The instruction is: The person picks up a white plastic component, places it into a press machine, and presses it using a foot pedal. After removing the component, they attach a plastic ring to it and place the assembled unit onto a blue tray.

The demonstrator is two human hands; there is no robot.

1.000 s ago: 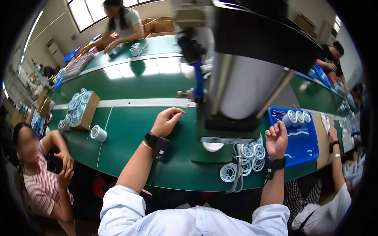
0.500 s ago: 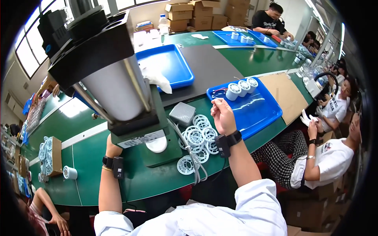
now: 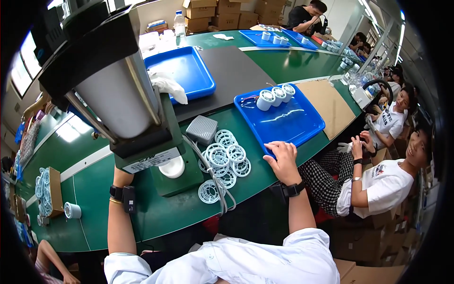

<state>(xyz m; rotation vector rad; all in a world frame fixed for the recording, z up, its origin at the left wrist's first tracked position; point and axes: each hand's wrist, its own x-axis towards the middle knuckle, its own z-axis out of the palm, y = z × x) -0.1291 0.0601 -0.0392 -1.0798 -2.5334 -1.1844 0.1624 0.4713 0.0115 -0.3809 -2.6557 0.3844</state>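
On the green worktop (image 3: 151,213), the press (image 3: 116,102) stands by the near edge, the blue tray (image 3: 294,127) to its right. Your right hand (image 3: 283,163) reaches forward, palm down, fingers loosely spread at the tray's near left corner; your left hand (image 3: 122,177) is partly behind the press, so I can't tell its fingers' state. Three pale cylinders (image 3: 278,95) line the tray's far edge.

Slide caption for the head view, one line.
Right hand at a blue tray holding three pale cylinders; left hand partly hidden by a machine.
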